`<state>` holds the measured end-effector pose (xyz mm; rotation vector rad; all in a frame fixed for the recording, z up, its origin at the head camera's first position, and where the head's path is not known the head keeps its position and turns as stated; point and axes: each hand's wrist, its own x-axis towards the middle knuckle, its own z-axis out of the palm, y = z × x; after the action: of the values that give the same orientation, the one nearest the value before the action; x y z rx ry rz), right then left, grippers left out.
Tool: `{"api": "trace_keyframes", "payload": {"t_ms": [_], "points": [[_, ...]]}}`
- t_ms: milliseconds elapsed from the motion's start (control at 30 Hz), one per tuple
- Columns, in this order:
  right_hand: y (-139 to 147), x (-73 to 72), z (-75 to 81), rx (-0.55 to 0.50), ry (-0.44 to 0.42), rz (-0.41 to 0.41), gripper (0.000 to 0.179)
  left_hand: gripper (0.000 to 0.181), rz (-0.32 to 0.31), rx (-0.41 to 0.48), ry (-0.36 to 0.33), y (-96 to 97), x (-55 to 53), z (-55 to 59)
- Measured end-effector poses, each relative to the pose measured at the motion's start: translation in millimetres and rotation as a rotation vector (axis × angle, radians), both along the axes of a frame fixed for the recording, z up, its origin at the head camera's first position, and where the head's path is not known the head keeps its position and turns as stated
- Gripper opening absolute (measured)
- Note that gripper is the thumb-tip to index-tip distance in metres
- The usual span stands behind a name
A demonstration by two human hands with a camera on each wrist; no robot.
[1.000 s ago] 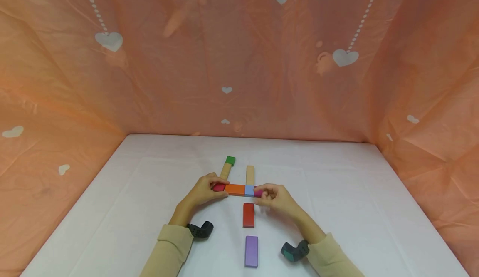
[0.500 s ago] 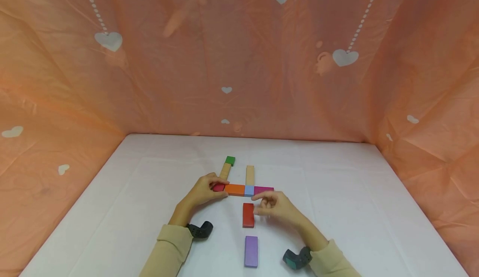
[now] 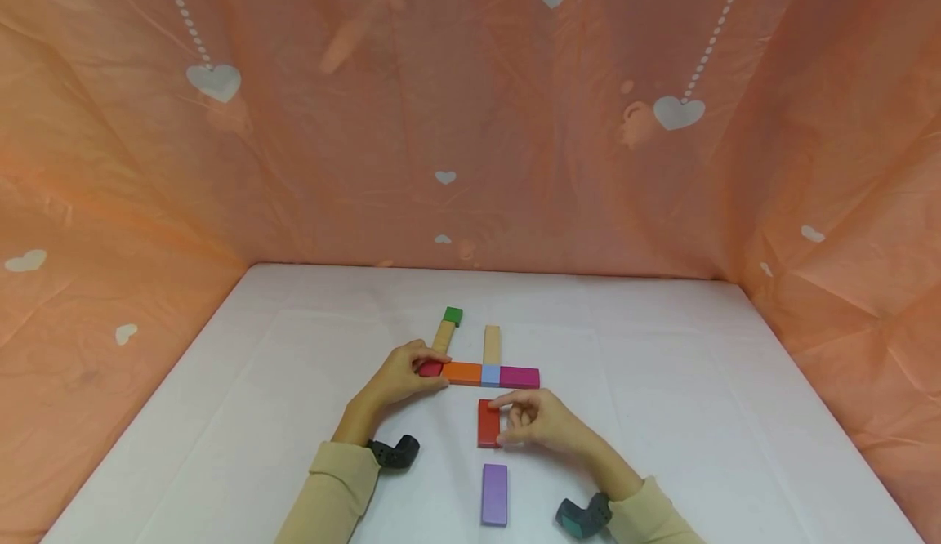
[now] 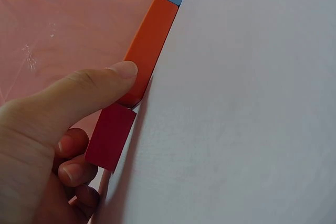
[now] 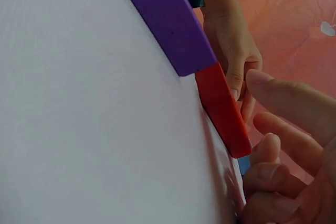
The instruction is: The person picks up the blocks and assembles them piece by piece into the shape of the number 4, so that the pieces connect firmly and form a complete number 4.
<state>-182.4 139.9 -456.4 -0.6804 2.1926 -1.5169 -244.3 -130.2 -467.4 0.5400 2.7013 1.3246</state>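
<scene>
Across the table runs a row of flat blocks: a crimson block [image 3: 430,370], an orange block [image 3: 461,374], a light blue block [image 3: 490,376] and a magenta block [image 3: 519,377]. My left hand [image 3: 403,371] pinches the orange block at its left end; the left wrist view shows the thumb [image 4: 126,70] on its side. The crimson block is partly covered by that hand. Nearer me lies a separate red block [image 3: 488,424]. My right hand [image 3: 540,421] is at its right side, index fingertip overlapping the far corner, thumb by the near corner, spread apart.
A purple block [image 3: 495,495] lies nearer me than the red one. Behind the row, a plain wooden block [image 3: 492,344] stretches away from the light blue block. Another wooden block [image 3: 443,336] leads to a green block [image 3: 452,316]. Orange sheeting [image 3: 470,119] surrounds the white table [image 3: 662,348].
My right hand has let go of the magenta block at the row's right end and come back toward me, to the red block. The left hand has stayed in place.
</scene>
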Motion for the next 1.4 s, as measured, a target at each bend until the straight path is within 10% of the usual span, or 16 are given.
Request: {"api": "trace_keyframes", "payload": {"t_ms": [1400], "points": [[-3.9,7.2,0.3,0.071,0.024,-0.070,0.042,0.030,-0.011,-0.002,-0.004,0.0,0.1,1.1]]}}
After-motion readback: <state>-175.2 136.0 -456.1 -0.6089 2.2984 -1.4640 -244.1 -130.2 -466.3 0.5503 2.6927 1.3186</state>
